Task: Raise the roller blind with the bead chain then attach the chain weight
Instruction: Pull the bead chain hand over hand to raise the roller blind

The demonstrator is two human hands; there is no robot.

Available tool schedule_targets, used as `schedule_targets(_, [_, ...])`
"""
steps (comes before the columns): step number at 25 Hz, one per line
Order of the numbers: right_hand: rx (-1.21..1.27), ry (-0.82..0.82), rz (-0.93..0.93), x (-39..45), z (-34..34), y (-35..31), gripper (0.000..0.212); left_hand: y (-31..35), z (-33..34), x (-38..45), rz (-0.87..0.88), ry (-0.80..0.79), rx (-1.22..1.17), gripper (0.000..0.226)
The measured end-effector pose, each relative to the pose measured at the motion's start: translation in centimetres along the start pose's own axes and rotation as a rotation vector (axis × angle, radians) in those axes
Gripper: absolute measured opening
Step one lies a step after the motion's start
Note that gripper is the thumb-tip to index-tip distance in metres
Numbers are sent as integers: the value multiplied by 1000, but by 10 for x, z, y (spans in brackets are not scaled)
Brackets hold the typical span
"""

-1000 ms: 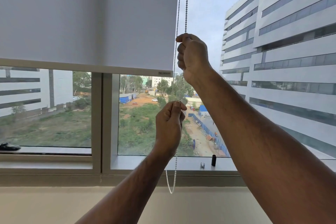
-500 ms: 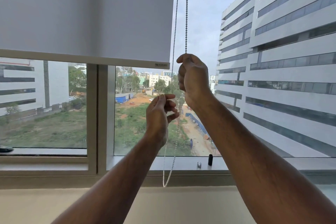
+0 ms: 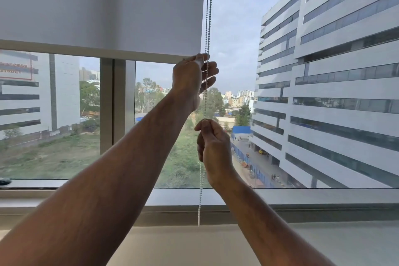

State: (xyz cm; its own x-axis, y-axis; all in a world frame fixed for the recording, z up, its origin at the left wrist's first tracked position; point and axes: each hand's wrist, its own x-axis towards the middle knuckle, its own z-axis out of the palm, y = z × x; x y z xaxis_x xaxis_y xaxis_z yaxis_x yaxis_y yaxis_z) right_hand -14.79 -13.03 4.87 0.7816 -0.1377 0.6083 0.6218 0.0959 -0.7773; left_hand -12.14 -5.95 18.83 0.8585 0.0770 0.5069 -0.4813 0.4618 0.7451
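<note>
Left hand (image 3: 191, 75) pinches bead chain (image 3: 207, 17) at 12 o'clock by roller blind (image 3: 101, 6) hem; right hand (image 3: 212, 149) clenched on chain below. Best w/ straight-down, alternating pulls. Chain weight not visible.

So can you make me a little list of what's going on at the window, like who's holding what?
blind: roller blind partly raised, its bottom bar across the upper window
chain: bead chain hanging at the blind's right edge, its loop ending near the sill
left hand: left hand higher up, pinching the chain
right hand: right hand lower down, gripping the chain
chain weight: not visible
</note>
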Motion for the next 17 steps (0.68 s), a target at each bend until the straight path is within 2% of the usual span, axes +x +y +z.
schedule_targets(6, [-4,-44,25,-18,-3,22,30,4,8,6,53,4,34,27])
schedule_targets(12, [31,-122,69,-24,-7,34,31,-12,4,2,196,41,147,32])
schedule_targets(17, [86,-166,92,-19,-14,43,43,-25,-5,-10,258,28,191,33])
